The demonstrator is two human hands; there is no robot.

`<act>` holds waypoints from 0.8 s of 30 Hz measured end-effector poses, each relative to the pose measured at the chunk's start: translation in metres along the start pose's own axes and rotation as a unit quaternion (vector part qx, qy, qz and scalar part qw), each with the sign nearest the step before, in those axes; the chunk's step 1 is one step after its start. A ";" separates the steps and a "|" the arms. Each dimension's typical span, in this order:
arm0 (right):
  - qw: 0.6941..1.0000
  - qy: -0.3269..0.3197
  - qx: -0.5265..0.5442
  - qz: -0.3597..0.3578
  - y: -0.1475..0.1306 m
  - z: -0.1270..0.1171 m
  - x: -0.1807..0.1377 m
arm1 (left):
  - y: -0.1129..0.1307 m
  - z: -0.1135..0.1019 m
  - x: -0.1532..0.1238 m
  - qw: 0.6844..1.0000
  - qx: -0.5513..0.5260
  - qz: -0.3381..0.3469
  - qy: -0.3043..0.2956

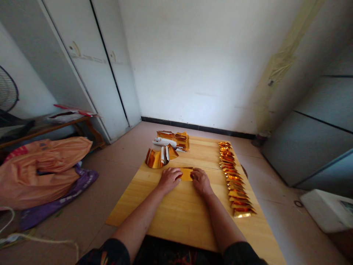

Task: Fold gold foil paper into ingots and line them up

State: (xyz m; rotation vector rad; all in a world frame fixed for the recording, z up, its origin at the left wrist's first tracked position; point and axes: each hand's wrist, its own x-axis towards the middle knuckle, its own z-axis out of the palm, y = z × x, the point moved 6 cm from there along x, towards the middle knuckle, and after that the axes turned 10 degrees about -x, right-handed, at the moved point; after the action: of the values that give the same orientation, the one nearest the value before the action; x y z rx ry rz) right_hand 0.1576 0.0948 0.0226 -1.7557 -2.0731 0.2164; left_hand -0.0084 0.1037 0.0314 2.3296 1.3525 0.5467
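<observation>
A small sheet of gold foil paper (186, 173) lies flat on the wooden board (179, 213) in front of me. My left hand (168, 179) presses on its left edge with fingers bent over it. My right hand (200, 180) holds down its right edge in the same way. Behind my hands sits a curled bundle of gold sheets (157, 157), and further back a loose stack of gold and white paper (174, 141). A long row of folded gold pieces (234, 180) runs along the board's right side.
An orange plastic bag (41, 169) and a purple one (59, 200) lie on the floor at left, under a low wooden table (46, 127). White cabinet doors (91, 66) stand at the back left. A white box (327, 209) sits on the floor at right.
</observation>
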 end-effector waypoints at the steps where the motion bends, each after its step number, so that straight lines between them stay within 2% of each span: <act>1: 1.000 -0.007 -0.001 -0.002 0.000 0.000 -0.001 | 0.001 0.000 0.000 1.000 0.001 0.000 0.000; 10: 0.998 -0.033 -0.002 -0.051 0.002 -0.002 -0.003 | -0.004 0.002 0.002 1.000 -0.016 0.007 -0.006; 16: 0.997 -0.002 -0.014 -0.082 0.000 -0.002 0.002 | -0.001 0.002 0.003 1.000 -0.019 0.010 -0.005; 24: 0.997 0.011 -0.065 -0.027 0.003 -0.010 -0.009 | 0.016 0.009 0.010 0.999 -0.013 0.042 0.004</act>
State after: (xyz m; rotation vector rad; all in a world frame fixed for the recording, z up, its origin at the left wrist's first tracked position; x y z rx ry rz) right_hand 0.1649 0.0853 0.0287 -1.7658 -2.1590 0.0476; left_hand 0.0129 0.1038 0.0331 2.3739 1.2485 0.5951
